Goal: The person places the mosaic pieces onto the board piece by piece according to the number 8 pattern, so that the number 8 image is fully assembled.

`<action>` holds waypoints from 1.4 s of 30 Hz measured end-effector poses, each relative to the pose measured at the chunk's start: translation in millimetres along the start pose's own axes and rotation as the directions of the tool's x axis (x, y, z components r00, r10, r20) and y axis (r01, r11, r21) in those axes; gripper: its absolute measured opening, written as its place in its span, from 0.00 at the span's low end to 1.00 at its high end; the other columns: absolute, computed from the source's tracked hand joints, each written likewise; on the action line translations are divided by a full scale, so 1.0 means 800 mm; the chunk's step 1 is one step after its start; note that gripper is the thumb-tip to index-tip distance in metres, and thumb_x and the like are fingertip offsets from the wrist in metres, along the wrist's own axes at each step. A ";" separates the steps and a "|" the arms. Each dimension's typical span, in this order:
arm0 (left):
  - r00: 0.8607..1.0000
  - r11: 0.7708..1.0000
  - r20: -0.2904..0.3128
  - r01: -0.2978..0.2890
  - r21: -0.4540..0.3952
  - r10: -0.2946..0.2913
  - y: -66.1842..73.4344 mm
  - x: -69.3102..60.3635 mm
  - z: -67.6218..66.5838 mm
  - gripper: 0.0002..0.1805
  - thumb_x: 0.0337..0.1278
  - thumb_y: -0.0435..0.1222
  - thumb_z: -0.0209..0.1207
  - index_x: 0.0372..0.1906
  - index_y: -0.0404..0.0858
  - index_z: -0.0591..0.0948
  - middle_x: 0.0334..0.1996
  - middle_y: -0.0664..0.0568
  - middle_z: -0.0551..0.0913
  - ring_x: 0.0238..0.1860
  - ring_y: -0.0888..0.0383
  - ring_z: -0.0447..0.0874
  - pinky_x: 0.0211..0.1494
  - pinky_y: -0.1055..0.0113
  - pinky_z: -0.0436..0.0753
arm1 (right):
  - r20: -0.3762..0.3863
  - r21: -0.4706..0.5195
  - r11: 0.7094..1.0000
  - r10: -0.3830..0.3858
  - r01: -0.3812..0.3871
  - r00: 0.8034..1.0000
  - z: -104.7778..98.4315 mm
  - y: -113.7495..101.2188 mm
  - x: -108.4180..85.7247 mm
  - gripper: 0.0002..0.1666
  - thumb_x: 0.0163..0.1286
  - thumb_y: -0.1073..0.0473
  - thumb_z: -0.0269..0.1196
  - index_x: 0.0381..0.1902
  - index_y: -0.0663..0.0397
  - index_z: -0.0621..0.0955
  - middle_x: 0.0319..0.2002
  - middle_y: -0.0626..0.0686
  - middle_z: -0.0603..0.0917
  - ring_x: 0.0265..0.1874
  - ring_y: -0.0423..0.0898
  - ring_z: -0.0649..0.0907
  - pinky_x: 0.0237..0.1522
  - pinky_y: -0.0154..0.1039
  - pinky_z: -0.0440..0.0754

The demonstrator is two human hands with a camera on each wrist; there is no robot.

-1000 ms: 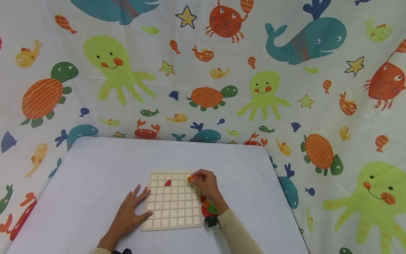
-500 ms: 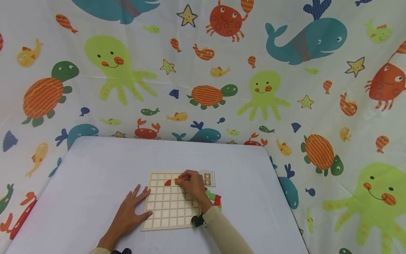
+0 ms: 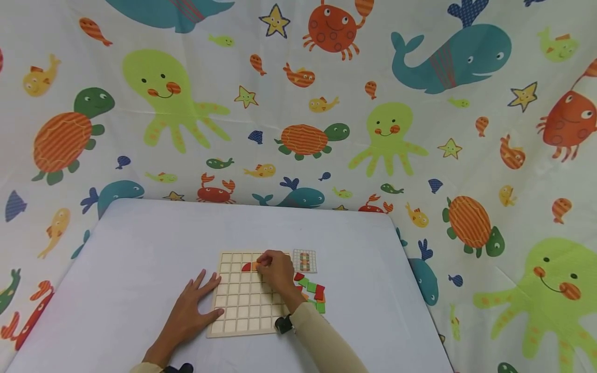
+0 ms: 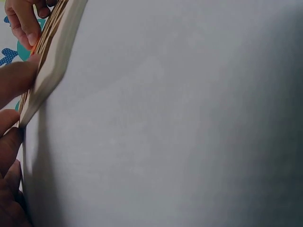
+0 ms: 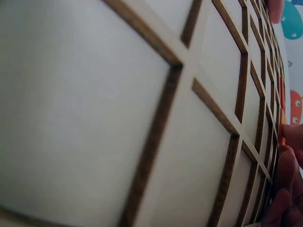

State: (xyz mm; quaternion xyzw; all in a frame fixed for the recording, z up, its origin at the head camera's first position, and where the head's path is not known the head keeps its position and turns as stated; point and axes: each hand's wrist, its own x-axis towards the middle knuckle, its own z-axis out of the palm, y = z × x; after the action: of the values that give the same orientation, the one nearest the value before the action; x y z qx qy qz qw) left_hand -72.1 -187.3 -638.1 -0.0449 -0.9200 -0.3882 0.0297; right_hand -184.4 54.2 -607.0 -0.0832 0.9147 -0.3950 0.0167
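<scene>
A wooden grid board [image 3: 250,300] with square cells lies on the table. In one of its upper cells sits a red quarter-circle tile [image 3: 246,267]. Immediately right of that, my right hand [image 3: 278,272] pinches a small orange tile [image 3: 254,266] at the neighbouring cell; its fingertips partly cover the tile. My left hand [image 3: 188,308] rests along the board's left edge, fingers spread and thumb touching the rim. The left wrist view shows the board's side [image 4: 64,52] with fingers on it. Grid cells [image 5: 189,61] fill the right wrist view, and fingertips appear at its right edge.
Several loose red, green and orange tiles [image 3: 311,287] lie right of the board, partly hidden by the right arm. A small printed pattern card [image 3: 304,261] is at the board's upper right. Behind the white table [image 3: 154,248] hangs a sea-animal curtain [image 3: 298,103].
My right hand has moved left across the board with the orange tile and lowered it beside the red tile. The card and loose tiles have come into view. My left hand has stayed put.
</scene>
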 end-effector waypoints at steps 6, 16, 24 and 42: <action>1.000 1.000 -0.014 -0.015 0.007 0.015 0.000 -0.001 0.001 0.47 0.51 0.53 0.77 0.76 0.41 0.76 0.77 0.36 0.72 0.81 0.29 0.61 0.87 0.38 0.55 | 0.015 -0.011 1.000 0.013 -0.013 1.000 -0.001 0.000 -0.001 0.03 0.66 0.57 0.77 0.33 0.43 0.90 0.28 0.40 0.88 0.25 0.31 0.79 0.26 0.31 0.75; 0.999 1.000 -0.021 -0.028 -0.001 0.028 -0.005 -0.004 0.001 0.47 0.51 0.53 0.77 0.76 0.41 0.76 0.78 0.36 0.71 0.80 0.27 0.61 0.90 0.68 0.36 | 0.006 0.167 0.986 0.007 -0.008 1.000 -0.026 0.020 -0.012 0.06 0.67 0.57 0.77 0.40 0.47 0.91 0.32 0.46 0.88 0.27 0.35 0.81 0.30 0.33 0.80; 0.999 0.999 -0.026 -0.032 -0.017 0.031 -0.005 -0.003 0.003 0.46 0.51 0.52 0.77 0.75 0.41 0.76 0.78 0.36 0.71 0.80 0.26 0.61 0.90 0.68 0.35 | -0.039 0.201 0.976 0.096 -0.086 0.995 -0.062 0.049 -0.026 0.08 0.66 0.59 0.76 0.43 0.49 0.91 0.34 0.48 0.87 0.28 0.40 0.79 0.28 0.33 0.81; 1.000 1.000 -0.007 -0.022 -0.011 0.021 -0.004 -0.001 0.004 0.47 0.51 0.53 0.76 0.76 0.41 0.76 0.78 0.35 0.70 0.81 0.26 0.59 0.92 0.57 0.40 | -0.007 -0.074 0.979 0.192 -0.192 0.981 -0.099 0.083 -0.054 0.12 0.60 0.56 0.81 0.41 0.41 0.91 0.39 0.46 0.85 0.35 0.43 0.78 0.33 0.35 0.79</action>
State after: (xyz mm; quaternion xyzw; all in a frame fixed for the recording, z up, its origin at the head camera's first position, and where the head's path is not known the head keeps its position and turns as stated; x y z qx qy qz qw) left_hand -71.9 -187.3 -643.1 -0.0535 -0.9171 -0.3933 0.0369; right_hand -159.0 163.2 -602.1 0.0047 0.9326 -0.3572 0.0517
